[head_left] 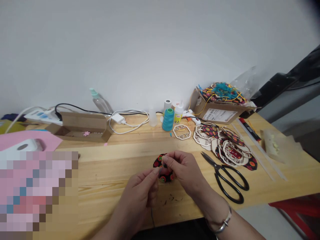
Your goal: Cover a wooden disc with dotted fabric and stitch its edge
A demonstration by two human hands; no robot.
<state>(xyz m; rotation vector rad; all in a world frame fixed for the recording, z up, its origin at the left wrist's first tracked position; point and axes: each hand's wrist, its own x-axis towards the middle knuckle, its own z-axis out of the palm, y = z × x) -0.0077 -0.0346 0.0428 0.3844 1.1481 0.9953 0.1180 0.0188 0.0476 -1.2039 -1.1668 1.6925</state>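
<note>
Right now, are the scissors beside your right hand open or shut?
Shut: the blades of the black-handled scissors lie closed together on the wooden table.

Craft wkshp: wood bench [112,180], scissors [217,165], glue gun [191,116].

We have a round piece of black cloth [163,178] printed with red and green spots, pinched between our left hand [140,191] and right hand [181,170], which hide its middle. A thin dark thread [151,216] hangs below our left hand.
</note>
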